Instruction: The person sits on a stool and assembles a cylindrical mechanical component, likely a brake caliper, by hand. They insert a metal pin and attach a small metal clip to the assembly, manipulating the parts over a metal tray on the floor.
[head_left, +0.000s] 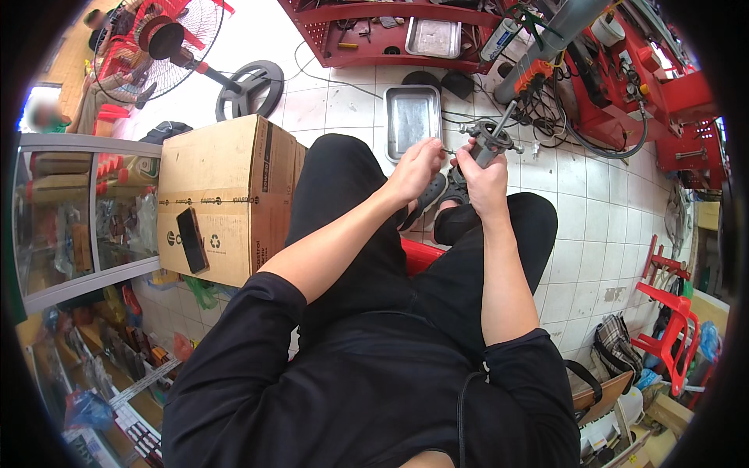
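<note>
One left grip [418,168] pinches a thin piece [447,151]; the right grip [485,179] clasps a gray metal part [488,150]; dark lettering [267,160] marks the cardboard box [211,168].

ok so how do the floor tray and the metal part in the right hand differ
The tray is a broad, shallow rectangle; the part is chunky with jutting arms. The tray is light silver; the part darker grey. The tray lies on the floor; the part is held in the right hand. Both look metallic.

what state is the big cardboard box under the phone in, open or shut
Shut: the cardboard box has its top closed flat, tape crosses it, and the phone lies on it.
</note>
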`<state>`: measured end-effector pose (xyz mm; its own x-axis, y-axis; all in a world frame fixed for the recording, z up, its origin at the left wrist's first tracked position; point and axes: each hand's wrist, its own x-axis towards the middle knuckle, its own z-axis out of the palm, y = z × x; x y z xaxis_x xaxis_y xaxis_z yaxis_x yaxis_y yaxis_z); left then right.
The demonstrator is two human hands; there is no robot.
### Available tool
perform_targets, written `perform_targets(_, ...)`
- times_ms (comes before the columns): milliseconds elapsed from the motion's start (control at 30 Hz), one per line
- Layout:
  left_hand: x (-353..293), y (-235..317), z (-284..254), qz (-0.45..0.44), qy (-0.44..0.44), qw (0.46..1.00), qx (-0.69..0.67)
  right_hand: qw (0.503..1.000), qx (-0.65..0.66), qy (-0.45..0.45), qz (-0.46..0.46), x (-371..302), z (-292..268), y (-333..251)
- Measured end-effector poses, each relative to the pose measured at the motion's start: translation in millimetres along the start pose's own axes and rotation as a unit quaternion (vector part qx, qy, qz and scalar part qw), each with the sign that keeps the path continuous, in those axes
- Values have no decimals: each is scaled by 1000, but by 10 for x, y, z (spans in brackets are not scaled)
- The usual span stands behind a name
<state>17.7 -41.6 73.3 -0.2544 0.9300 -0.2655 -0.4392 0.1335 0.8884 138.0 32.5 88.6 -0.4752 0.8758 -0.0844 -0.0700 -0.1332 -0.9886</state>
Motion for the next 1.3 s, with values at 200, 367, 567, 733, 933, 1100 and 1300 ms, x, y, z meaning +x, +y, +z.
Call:
perform_targets(200,-25,140,10,-54,-38,990,-122,995,103,17,4,-5,3,-71)
perform_targets(367,-4,102,-43,-51,-56,996,-42,992,124,21,-18,21,-12,-33)
perform_targets(567,-11,108,-24,-55,-49,995,-61,994,110,16,-10,18,-17,-32)
perform_targets(733,-62,183,43,-29,-43,996,-67,994,111,13,-7,11,-8,-64)
perform_targets(933,-11,99,-45,-88,-34,995,-31,994,102,21,-18,8,-11,-42)
perform_targets(1100,-27,144,5,-38,-30,995,-85,995,97,14,-12,18,-34,-3)
perform_targets(1300,-43,151,10,-69,-7,997,-36,994,103,23,-14,15,-15,-17)
